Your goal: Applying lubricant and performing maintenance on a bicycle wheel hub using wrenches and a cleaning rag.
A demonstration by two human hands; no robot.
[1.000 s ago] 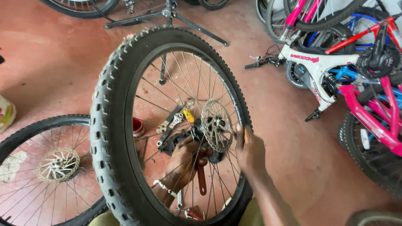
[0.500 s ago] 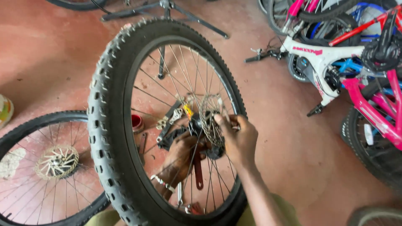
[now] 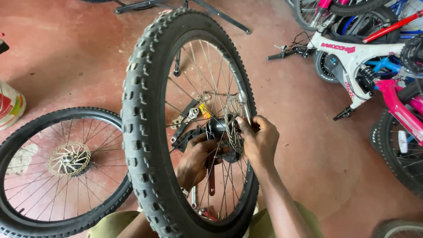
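Person is working at the hub of a knobby-tyred bicycle wheel (image 3: 145, 132), which is standing upright on the red floor (image 3: 304, 145) right in front of them, tyre edge toward the camera.

Doing this well, by my read: keeping the wheel upright and steady, bracing the hub from one side while the other side is being worked, and keeping fingertips off the sharp rotor edge and out of the spokes.

Left hand (image 3: 197, 161) is reaching in behind the spokes, fingers curled closed around the dark hub (image 3: 217, 128) from the far side. Right hand (image 3: 260, 141) is sitting on the near side, fingers bent and pinching at the disc rotor (image 3: 232, 128) by the axle; whether a small part is sitting between the fingertips, cannot tell.

Around it: a second wheel (image 3: 57, 169) with its own disc is lying flat on the floor to the left, tools are lying on the floor seen through the spokes, and a white bike frame (image 3: 352, 55) and a pink bike (image 3: 403, 110) are lying well apart at the right.
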